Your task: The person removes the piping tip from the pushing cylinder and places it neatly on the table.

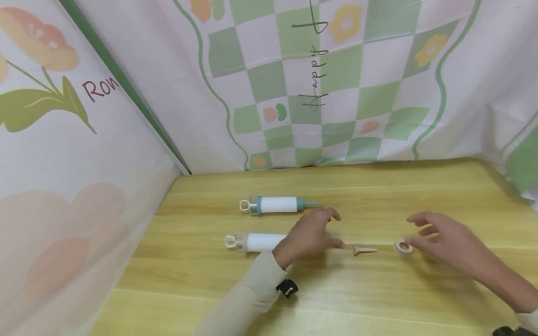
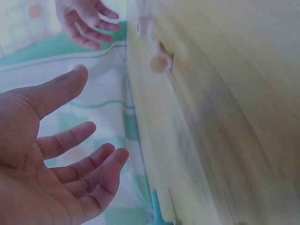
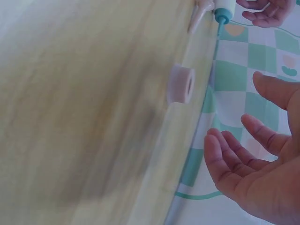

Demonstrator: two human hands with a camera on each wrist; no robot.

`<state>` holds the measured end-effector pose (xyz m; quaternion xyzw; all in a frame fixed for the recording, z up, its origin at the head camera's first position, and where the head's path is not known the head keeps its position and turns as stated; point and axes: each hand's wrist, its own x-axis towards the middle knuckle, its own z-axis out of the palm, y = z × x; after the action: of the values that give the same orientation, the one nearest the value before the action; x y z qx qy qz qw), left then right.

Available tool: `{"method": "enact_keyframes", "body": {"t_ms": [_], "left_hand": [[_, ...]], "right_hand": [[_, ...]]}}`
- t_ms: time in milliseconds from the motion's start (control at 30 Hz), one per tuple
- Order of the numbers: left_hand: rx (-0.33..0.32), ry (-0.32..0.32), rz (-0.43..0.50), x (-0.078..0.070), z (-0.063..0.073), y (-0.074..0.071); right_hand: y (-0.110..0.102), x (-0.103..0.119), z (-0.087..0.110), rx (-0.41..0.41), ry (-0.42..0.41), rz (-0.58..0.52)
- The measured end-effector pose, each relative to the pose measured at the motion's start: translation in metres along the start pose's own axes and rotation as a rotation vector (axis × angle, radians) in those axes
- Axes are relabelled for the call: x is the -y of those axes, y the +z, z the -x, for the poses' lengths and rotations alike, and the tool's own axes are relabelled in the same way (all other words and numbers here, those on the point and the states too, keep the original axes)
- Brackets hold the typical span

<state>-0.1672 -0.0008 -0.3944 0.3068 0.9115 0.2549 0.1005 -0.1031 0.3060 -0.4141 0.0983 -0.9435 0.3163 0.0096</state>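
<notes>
My left hand (image 1: pixel 307 235) is held above the table with its fingers loosely bent and nothing in them. Beneath it lies a white syringe-like tube (image 1: pixel 264 242) with a beige collar and a white pull handle; the hand hides its right end. Farther back is a similar tube (image 1: pixel 279 204) with blue-green ends and a thin nozzle. To the right of my left hand lies a beige cone-shaped nozzle (image 1: pixel 364 250). A beige ring-shaped cap (image 3: pixel 177 84) stands by my right hand (image 1: pixel 447 238), whose fingers are spread, loosely bent and hold nothing.
The wood-patterned table (image 1: pixel 361 298) ends at a hanging green-and-white checked cloth (image 1: pixel 302 84) behind. Another flower-printed cloth (image 1: pixel 105 154) hangs along the left side. A black band (image 1: pixel 287 288) sits on my left wrist.
</notes>
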Motion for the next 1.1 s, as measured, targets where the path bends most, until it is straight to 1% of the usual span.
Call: {"method": "enact_keyframes", "body": {"t_ms": [67, 167, 333, 400, 500, 633, 700, 800, 933, 1000, 1100], "left_hand": [[-0.005, 0.001, 0.028, 0.006, 0.005, -0.005], [-0.007, -0.009, 0.038, 0.013, 0.012, -0.012], [0.007, -0.045, -0.032, 0.019, 0.026, -0.027], [0.008, -0.052, -0.053, 0.022, 0.030, -0.033], [-0.002, -0.031, -0.053, 0.029, 0.033, -0.039], [-0.021, 0.016, -0.040, 0.041, 0.037, -0.046], [-0.030, 0.017, -0.041, 0.046, 0.039, -0.050], [-0.037, -0.008, -0.033, 0.052, 0.044, -0.057], [-0.040, -0.047, -0.007, 0.060, 0.049, -0.066], [-0.054, -0.061, -0.004, 0.064, 0.050, -0.071], [-0.099, -0.079, 0.028, 0.071, 0.050, -0.078]], "right_hand": [[-0.001, 0.004, -0.003, 0.007, -0.009, -0.012], [-0.002, 0.009, -0.006, 0.020, -0.017, -0.032], [-0.006, 0.018, -0.013, 0.065, -0.029, -0.050], [-0.007, 0.021, -0.016, 0.082, -0.033, -0.054], [-0.009, 0.024, -0.019, 0.092, -0.037, -0.066], [-0.010, 0.029, -0.022, 0.093, -0.075, -0.102], [-0.010, 0.032, -0.025, 0.103, -0.090, -0.116], [-0.010, 0.036, -0.030, 0.116, -0.106, -0.121], [-0.008, 0.040, -0.035, 0.113, -0.107, -0.121], [-0.008, 0.042, -0.036, 0.109, -0.108, -0.124], [-0.007, 0.044, -0.038, 0.111, -0.106, -0.141]]}}
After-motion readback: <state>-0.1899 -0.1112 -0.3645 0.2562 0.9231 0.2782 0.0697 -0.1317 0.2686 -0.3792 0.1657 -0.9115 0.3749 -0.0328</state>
